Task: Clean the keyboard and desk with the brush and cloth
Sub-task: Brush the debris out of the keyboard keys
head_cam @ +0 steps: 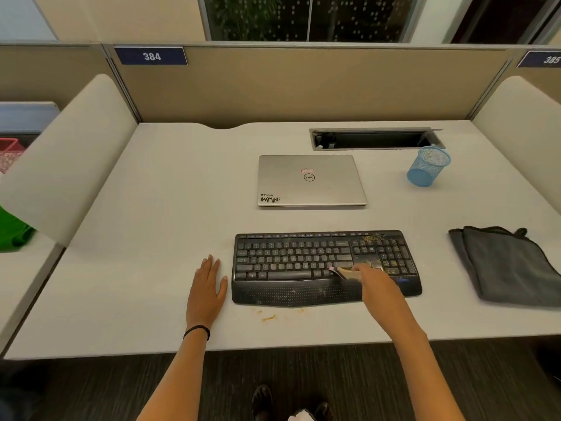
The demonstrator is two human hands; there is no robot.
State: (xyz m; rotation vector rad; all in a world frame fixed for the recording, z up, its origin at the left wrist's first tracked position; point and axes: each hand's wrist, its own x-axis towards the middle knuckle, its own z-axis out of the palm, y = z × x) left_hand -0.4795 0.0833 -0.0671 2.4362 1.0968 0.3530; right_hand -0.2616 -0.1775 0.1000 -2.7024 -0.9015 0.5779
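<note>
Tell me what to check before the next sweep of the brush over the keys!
1. Brush held in the right hand: ok.
2. Left hand flat on the desk beside the keyboard, not holding it: cannot tell if it will slide.
3. Crumbs on the number pad: not ok, plenty there.
4. Crumbs on the desk's front edge: not ok.
5. Cloth ready, folded at the right: ok.
6. Laptop shut, clear of crumbs: ok.

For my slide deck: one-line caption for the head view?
Right hand brushes crumbs off a black keyboard with a small brush; left hand rests flat on the desk.
</note>
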